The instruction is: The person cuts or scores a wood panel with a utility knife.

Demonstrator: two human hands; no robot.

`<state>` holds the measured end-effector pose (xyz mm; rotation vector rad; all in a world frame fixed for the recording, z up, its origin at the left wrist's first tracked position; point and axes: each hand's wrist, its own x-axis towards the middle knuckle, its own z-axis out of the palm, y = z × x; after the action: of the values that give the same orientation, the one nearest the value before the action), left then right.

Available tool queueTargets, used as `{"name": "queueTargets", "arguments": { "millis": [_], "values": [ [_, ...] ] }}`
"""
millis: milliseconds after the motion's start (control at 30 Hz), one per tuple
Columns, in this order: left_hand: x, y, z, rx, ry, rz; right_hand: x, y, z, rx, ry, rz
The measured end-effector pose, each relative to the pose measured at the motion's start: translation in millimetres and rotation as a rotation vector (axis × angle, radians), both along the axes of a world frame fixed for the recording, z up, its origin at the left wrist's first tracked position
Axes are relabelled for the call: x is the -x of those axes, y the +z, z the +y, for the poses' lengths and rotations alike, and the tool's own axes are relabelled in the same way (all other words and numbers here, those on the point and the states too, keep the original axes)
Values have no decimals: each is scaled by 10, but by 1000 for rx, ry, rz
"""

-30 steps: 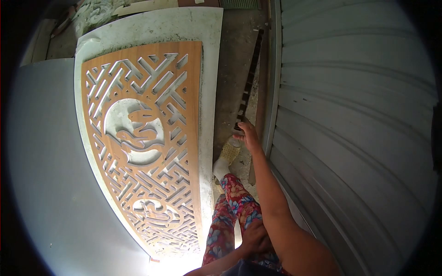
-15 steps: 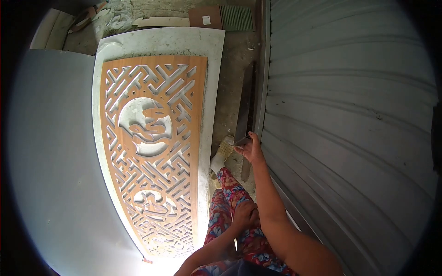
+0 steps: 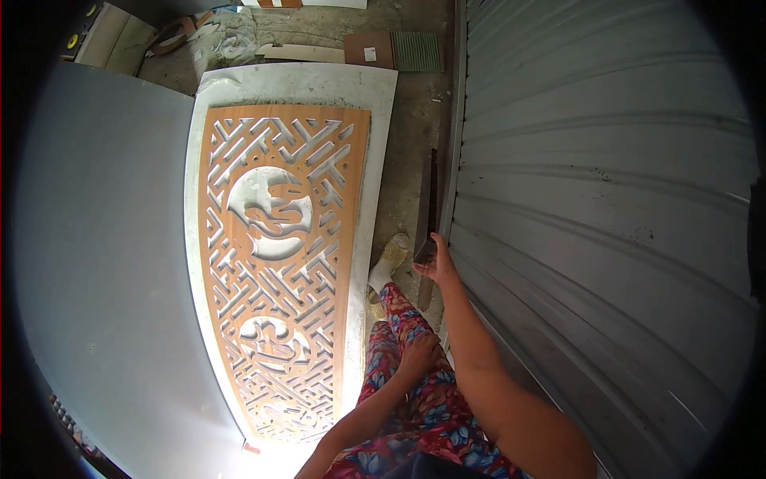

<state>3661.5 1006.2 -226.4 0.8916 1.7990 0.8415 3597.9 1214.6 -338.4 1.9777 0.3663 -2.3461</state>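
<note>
A long, dark, straight bar (image 3: 428, 199) lies along the floor strip beside the ribbed metal wall. Its near end sits between the thumb and fingers of my right hand (image 3: 436, 263), which is closed around it. My left hand (image 3: 420, 356) rests on my flower-patterned trouser leg (image 3: 407, 319) near the knee, fingers laid over the cloth and holding nothing. To the left is a wood-coloured openwork panel (image 3: 351, 239) with a lattice pattern and round cut-out figures. It lies on a larger white board (image 3: 379, 128).
The ribbed grey metal wall (image 3: 590, 207) rises close on my right. A smooth grey sheet (image 3: 120, 239) borders the white board on the left. At the far end are a brown piece (image 3: 371, 50), a green ribbed piece (image 3: 417, 52) and crumpled clear plastic (image 3: 235, 46).
My right hand has closed around the bar's near end, and the bar has shifted closer to me and turned slightly. My left hand stays on my leg. The view has tilted a little.
</note>
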Motion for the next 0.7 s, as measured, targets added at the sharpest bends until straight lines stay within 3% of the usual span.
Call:
{"name": "queueTargets", "arguments": {
  "millis": [67, 267, 433, 700],
  "values": [
    [17, 83, 25, 107, 30, -129, -43, 25, -1, -45, 51, -12],
    [70, 227, 1, 52, 75, -147, 40, 275, -77, -199, 268, -250],
    [95, 242, -123, 188, 141, -145, 23, 282, -39, -214, 400, -307],
    [262, 290, -404, 273, 387, -113, -38, 558, -305, -418, 306, -252]
  ]
}}
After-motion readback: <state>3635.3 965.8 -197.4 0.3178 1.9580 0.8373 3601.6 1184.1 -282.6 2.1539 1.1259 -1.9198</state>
